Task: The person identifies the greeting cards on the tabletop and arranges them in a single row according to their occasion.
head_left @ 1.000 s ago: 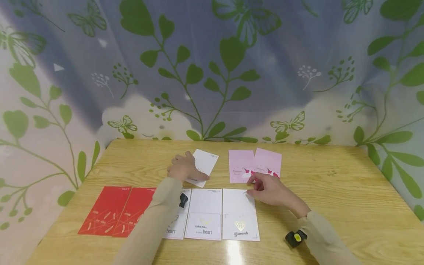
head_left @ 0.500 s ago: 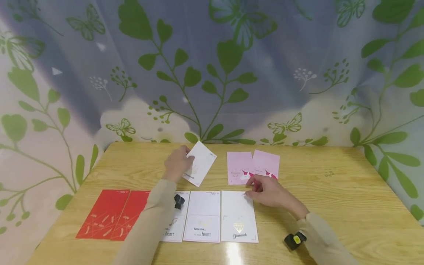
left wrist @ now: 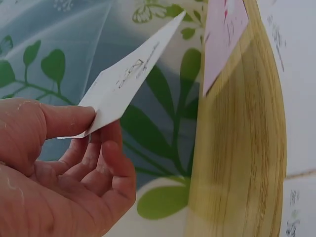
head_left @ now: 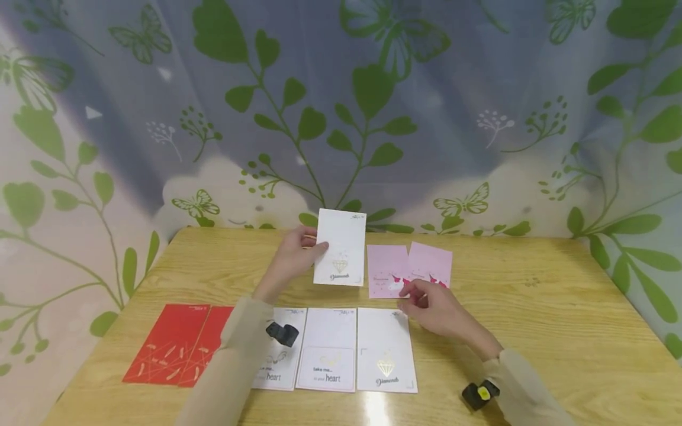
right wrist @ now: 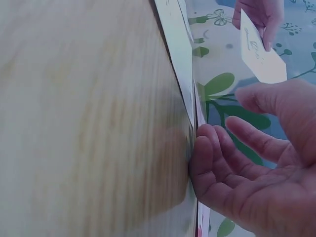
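Note:
A white card with a gold diamond and the word "Diamonds" [head_left: 341,248] is held up near the table's back edge. My left hand [head_left: 292,254] pinches its left edge, thumb on the printed face, as the left wrist view also shows. My right hand [head_left: 439,310] rests low over the table, fingers loosely curled with nothing between them. It lies by the top right corner of a matching diamond card [head_left: 386,346] in the front row. Just beyond its fingertips are two overlapping pink unicorn cards [head_left: 388,263].
Left of the diamond card, the front row has two white "heart" cards [head_left: 326,331] and two red cards [head_left: 167,343], partly covered by the left sleeve. A leaf-patterned curtain [head_left: 341,118] hangs behind the wooden table [head_left: 559,319].
My left hand has picked the white diamond card up off the table, turned it upright and brought it slightly right. My right hand has stayed in place.

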A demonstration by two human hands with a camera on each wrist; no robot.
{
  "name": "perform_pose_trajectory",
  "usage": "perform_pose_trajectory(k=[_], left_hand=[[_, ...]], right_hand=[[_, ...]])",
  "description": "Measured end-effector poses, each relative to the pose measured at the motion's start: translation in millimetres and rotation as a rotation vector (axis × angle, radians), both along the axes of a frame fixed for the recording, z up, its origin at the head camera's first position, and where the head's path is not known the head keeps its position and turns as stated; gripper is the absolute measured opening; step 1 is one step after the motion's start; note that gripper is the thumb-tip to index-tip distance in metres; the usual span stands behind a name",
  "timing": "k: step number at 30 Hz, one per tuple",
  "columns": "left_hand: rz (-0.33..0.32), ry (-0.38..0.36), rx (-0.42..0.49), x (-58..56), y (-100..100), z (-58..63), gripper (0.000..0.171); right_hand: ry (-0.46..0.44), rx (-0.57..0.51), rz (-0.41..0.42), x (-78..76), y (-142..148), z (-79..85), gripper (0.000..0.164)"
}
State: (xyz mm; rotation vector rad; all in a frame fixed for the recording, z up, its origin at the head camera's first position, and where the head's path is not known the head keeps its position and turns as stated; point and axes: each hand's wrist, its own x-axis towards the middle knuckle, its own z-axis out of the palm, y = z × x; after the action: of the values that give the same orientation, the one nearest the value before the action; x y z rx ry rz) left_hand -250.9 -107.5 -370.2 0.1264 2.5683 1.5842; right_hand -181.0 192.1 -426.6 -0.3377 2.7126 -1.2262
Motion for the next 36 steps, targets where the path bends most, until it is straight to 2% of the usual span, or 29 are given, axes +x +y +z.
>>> perform_pose_trajectory(k=[6, 10, 16, 20, 25, 30, 36], left_hand=[[-0.075, -0.083, 0.092, 11.4, 17.9, 4.6, 0.046], [-0.120, -0.091, 0.080, 18.5, 29.7, 4.9, 0.043], [-0.213, -0.107, 0.103, 29.8, 46.3, -2.8, 0.037], [-0.287, -0.126, 0.113, 36.7, 54.6, -8.3, 0.038], [-0.343, -0.136, 0.133, 41.5, 62.8, -12.9, 0.038], [-0.379, -0.143, 0.160, 45.8, 68.1, -14.2, 0.036], [-0.439, -0.121, 0.192, 48.2, 75.3, -15.0, 0.035]], right_hand=[[0.088, -0.069, -0.068, 2.3, -0.7, 4.5, 0.013], [0.144, -0.143, -0.134, 3.8, 0.4, 15.8, 0.018], [0.180, -0.179, -0.190, 8.2, 5.6, 33.4, 0.033], [0.188, -0.210, -0.202, 10.2, 8.6, 37.4, 0.038], [0.194, -0.213, -0.224, 11.3, 11.0, 39.5, 0.041], [0.221, -0.211, -0.234, 11.1, 13.9, 40.9, 0.038], [0.266, -0.235, -0.219, 11.9, 20.9, 42.7, 0.024]])
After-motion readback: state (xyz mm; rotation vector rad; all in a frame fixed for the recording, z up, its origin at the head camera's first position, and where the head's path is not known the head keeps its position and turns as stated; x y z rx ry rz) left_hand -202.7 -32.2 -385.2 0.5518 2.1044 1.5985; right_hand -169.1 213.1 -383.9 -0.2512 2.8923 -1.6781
